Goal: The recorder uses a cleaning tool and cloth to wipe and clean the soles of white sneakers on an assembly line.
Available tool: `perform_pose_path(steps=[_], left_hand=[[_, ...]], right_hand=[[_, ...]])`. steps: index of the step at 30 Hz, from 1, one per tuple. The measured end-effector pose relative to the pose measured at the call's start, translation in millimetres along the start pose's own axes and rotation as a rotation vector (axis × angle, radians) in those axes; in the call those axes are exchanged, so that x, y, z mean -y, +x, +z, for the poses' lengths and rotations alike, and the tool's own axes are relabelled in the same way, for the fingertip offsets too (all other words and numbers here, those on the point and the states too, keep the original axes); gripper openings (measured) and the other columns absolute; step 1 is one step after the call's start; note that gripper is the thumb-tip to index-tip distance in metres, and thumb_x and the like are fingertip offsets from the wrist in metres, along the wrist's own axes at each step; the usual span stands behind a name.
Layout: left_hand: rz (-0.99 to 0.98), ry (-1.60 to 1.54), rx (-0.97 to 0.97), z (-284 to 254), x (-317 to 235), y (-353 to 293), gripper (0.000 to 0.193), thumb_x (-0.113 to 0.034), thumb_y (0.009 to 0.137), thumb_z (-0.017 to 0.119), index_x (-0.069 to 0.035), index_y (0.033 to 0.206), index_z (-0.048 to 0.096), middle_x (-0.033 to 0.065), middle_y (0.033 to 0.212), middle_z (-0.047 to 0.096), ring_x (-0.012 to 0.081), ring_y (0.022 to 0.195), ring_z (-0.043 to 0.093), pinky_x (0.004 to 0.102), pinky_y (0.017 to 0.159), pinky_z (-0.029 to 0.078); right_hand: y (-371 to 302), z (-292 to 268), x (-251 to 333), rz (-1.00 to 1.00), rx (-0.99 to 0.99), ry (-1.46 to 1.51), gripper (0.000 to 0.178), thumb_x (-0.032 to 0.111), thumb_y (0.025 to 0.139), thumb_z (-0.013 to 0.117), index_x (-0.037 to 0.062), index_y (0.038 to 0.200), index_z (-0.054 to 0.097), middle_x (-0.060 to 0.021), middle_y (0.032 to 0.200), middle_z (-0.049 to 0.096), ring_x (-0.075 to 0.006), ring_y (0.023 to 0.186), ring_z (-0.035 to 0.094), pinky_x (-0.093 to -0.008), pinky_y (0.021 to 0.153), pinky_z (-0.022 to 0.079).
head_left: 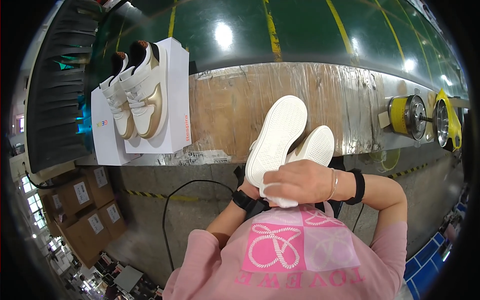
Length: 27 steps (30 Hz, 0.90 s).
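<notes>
Two sneakers are held sole-up in front of my chest. The nearer one shows its white textured sole [280, 125]. The second sneaker [318, 145] sits beside it to the right, with a bit of gold on its upper. My left hand [248, 189] is at the near end of the first sneaker and supports it from below; most of its fingers are hidden. With bent fingers, my right hand [306, 180] grips a white cloth [281, 196] at the near end of the sneakers. Black bands circle both wrists.
Another white and gold sneaker pair [146, 97] stands on white shoe boxes [175, 95] at left. The bench has a taped cardboard top [225, 110]. A yellow tin [400, 116] and metal bowl [441, 122] sit right. Beyond runs a green surface [315, 35]; cartons [75, 200] stand lower left.
</notes>
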State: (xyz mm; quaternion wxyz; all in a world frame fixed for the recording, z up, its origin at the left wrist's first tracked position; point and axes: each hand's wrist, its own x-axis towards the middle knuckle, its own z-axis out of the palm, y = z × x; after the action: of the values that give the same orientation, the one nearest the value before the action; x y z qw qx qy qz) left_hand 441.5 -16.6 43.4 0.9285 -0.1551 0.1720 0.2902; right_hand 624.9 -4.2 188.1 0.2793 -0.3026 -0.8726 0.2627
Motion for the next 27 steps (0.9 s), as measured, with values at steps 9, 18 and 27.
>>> perform_pose_path(steps=[9,18,27], left_hand=[[-0.031,-0.204,0.259,5,1,1,0.047,-0.031,0.105,0.032,-0.006,0.144,0.038,0.011,0.138,0.052,0.0229,0.122,0.054,0.0384,0.106,0.044],[0.136,0.654,-0.037,-13,-1,-7,0.045,-0.027,0.105,0.036,-0.006,0.145,0.036,0.0105,0.141,0.049,0.0216,0.123,0.053,0.0375,0.105,0.045],[0.149,0.613,-0.101,4,1,-7,0.044,-0.025,0.104,0.037,-0.005,0.144,0.038,0.011,0.139,0.05,0.0221,0.122,0.054,0.0374,0.104,0.046]], right_hand=[[-14,-6,-61,0.376,-0.112,-0.087,0.032,0.026,0.084,0.068,0.0064,0.105,0.054,-0.0118,0.1,0.063,-0.0286,0.091,0.065,-0.0372,0.073,0.055],[31,1,-47,0.207,-0.03,0.036,0.029,0.025,0.084,0.07,0.0088,0.104,0.058,-0.0089,0.101,0.064,-0.028,0.086,0.067,-0.0358,0.07,0.056],[41,14,-8,-0.035,0.082,0.064,0.031,0.023,0.08,0.069,0.0116,0.106,0.057,-0.007,0.106,0.063,-0.0255,0.089,0.067,-0.0345,0.076,0.056]])
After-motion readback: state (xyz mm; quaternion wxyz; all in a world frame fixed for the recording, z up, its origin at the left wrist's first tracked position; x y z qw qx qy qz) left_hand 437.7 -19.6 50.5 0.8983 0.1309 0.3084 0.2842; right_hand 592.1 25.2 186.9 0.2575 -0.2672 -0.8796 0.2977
